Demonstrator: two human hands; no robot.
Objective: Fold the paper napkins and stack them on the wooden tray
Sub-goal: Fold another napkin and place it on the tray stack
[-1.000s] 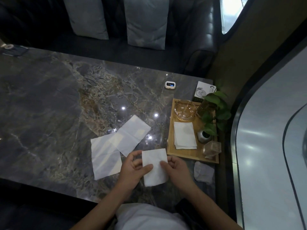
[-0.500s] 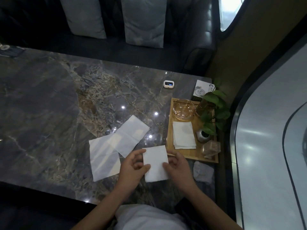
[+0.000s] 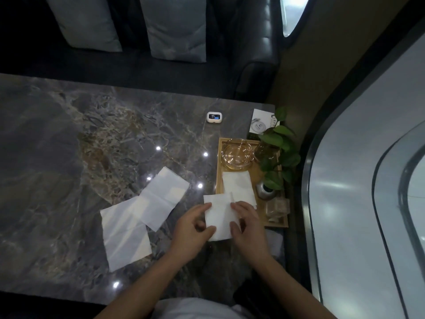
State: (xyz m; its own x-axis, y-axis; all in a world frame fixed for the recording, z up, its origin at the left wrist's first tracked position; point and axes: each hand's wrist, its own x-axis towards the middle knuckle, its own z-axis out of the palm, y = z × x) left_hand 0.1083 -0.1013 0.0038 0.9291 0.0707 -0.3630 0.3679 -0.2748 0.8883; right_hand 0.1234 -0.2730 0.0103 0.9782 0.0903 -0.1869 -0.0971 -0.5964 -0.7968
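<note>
A folded white napkin [image 3: 219,215] is held between both hands just left of the wooden tray [image 3: 219,171]. My left hand [image 3: 192,226] grips its left edge and my right hand [image 3: 246,218] grips its right edge, over the tray's near left corner. A stack of folded napkins [image 3: 236,184] lies on the tray, partly covered by the held napkin and my right hand. Two unfolded napkins lie on the marble table to the left: one further off [image 3: 164,196] overlaps one nearer [image 3: 125,236].
On the tray stand a glass ashtray [image 3: 236,153], a potted green plant [image 3: 278,155], a small metal pot [image 3: 264,192] and a clear container [image 3: 277,207]. A small white device [image 3: 212,117] and a card [image 3: 261,122] lie behind. A crumpled tissue [image 3: 277,240] is near the tray.
Both hands have carried the folded napkin up and to the right, from in front of me toward the tray's near left corner. The unfolded napkins have not moved.
</note>
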